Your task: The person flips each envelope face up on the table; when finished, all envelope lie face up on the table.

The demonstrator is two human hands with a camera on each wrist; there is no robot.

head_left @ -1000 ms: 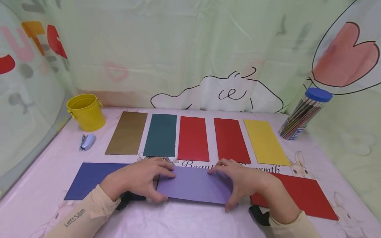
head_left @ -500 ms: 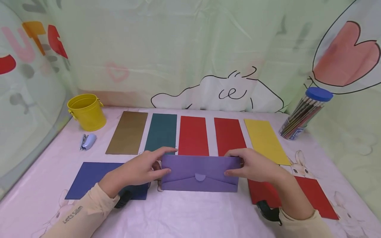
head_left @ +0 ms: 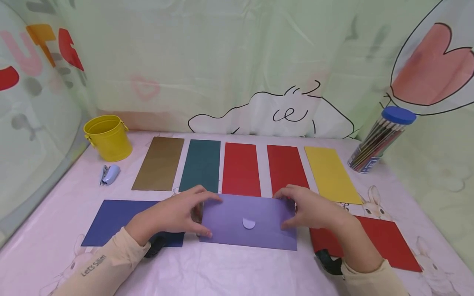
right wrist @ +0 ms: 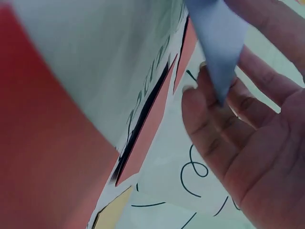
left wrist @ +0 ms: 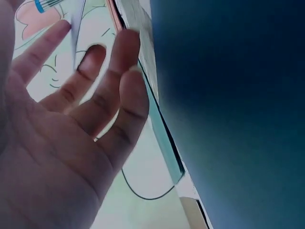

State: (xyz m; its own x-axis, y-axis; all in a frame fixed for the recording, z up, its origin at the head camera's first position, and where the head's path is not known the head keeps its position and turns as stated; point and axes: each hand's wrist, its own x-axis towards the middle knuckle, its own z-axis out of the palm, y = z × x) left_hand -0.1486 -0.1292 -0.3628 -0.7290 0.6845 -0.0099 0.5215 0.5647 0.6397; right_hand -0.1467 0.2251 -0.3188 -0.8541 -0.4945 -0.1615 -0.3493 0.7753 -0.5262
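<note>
Purple envelope (head_left: 248, 224) lies flap-up on the bench (head_left: 229, 271); left hand (head_left: 174, 216) pinches its nine o'clock end, right hand (head_left: 311, 209) its three o'clock end, both grips narrow.

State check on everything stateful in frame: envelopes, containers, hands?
purple envelope: flap side up, flap closed, held at both ends
left hand: pinches the envelope's left end
right hand: grips the envelope's right end
yellow bucket: upright, open top
pencil tube: blue lid on, leaning
other envelopes: lying flat, plain side up
</note>
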